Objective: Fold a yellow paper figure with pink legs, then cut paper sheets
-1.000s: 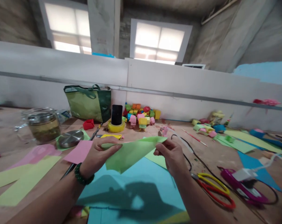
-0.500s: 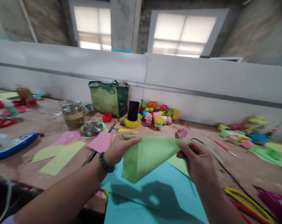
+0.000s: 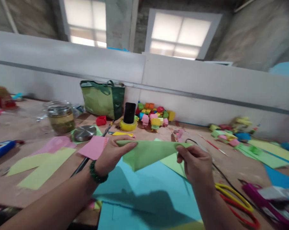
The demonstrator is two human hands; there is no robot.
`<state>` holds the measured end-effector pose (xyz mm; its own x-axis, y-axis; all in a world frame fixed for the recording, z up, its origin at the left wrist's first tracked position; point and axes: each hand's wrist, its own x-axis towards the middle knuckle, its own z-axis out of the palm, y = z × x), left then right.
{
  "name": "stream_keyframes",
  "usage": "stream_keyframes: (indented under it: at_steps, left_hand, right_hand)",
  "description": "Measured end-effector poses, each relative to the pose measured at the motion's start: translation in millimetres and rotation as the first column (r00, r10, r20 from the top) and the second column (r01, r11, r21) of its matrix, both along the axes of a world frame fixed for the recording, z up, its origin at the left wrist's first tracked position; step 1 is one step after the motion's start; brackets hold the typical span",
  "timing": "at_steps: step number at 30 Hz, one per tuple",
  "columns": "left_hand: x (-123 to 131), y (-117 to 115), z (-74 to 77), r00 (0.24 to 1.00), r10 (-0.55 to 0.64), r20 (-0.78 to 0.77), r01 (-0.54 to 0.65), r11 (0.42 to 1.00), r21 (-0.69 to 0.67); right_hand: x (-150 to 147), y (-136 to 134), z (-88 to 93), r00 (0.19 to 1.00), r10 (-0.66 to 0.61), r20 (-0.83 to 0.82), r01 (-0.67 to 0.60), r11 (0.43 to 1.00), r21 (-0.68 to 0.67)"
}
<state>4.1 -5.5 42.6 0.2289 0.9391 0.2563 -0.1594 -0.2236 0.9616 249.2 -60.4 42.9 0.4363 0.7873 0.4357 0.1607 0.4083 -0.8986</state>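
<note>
A folded sheet of light green paper [image 3: 146, 153] is stretched between my two hands, its fold along the top and a point hanging down. My left hand [image 3: 113, 153], with a dark green bead bracelet [image 3: 96, 173] at the wrist, pinches the left end between thumb and fingers. At the other end, my right hand [image 3: 195, 161] pinches the right corner. Below the held paper lie blue sheets [image 3: 144, 191], with the shadow of my hands and paper on them. Another light green sheet [image 3: 174, 163] rests on the blue, partly behind my right hand.
Yellow-and-red-handled scissors [image 3: 237, 204] and a purple tool [image 3: 261, 201] lie at right. At left are yellow strips [image 3: 47, 167], pink paper [image 3: 94, 147] and a glass jar [image 3: 61, 119]. Behind stand a phone [image 3: 129, 112], a green bag [image 3: 98, 99] and several small paper figures [image 3: 155, 116].
The held green paper has tilted, so its hanging part looks shorter. Both hands keep their pinch. My view has turned slightly right, shifting the table things leftward.
</note>
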Motion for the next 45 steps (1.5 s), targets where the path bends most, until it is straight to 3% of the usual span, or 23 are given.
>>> stream_keyframes:
  at_steps: [4,8,10,15,17,20,24,27,35,45]
  left_hand:
    - [-6.2,-1.9,-2.6,0.994,0.04,-0.098,-0.025,0.988,0.15]
    - [-8.9,-0.5,-4.8,0.991,0.068,-0.119,-0.047,0.985,0.169]
    - [-8.2,0.6,-4.8,0.993,0.071,-0.094,-0.059,0.99,0.128]
    - [-6.2,4.5,-4.3,0.996,0.022,0.084,-0.012,0.993,-0.118]
    - [-6.6,6.3,-5.0,0.995,0.026,0.092,-0.015,0.992,-0.122]
    - [-7.8,7.5,-6.6,0.998,0.064,0.021,-0.063,0.998,-0.021]
    - [-8.9,5.7,-7.8,0.99,0.103,-0.095,-0.093,0.99,0.11]
    - [-9.9,4.2,-8.1,0.984,0.116,-0.134,-0.095,0.984,0.154]
    - [-10.7,4.4,-5.1,0.985,0.117,-0.126,-0.093,0.979,0.182]
    - [-14.0,7.0,-7.5,0.989,0.107,-0.107,-0.087,0.98,0.18]
  right_hand:
    - [-1.3,-4.4,0.8,0.997,0.072,-0.016,-0.07,0.996,0.061]
    - [-7.8,-9.2,5.9,0.988,0.123,-0.091,-0.114,0.989,0.092]
    - [-10.7,-10.5,11.0,0.979,0.131,-0.158,-0.114,0.987,0.113]
    - [-7.3,-10.3,24.8,0.961,0.075,-0.266,-0.036,0.988,0.149]
    - [-2.6,-10.0,27.2,0.963,0.07,-0.261,-0.031,0.988,0.149]
    - [2.3,-9.8,25.8,0.963,0.141,-0.229,-0.109,0.983,0.147]
    - [0.8,-9.4,18.7,0.959,0.215,-0.183,-0.212,0.977,0.038]
    - [-2.1,-9.0,13.8,0.976,0.158,-0.152,-0.159,0.987,0.006]
    - [-2.6,-11.0,9.0,0.994,0.076,-0.072,-0.071,0.995,0.074]
    - [-2.4,-16.5,6.5,0.993,0.115,-0.025,-0.112,0.99,0.089]
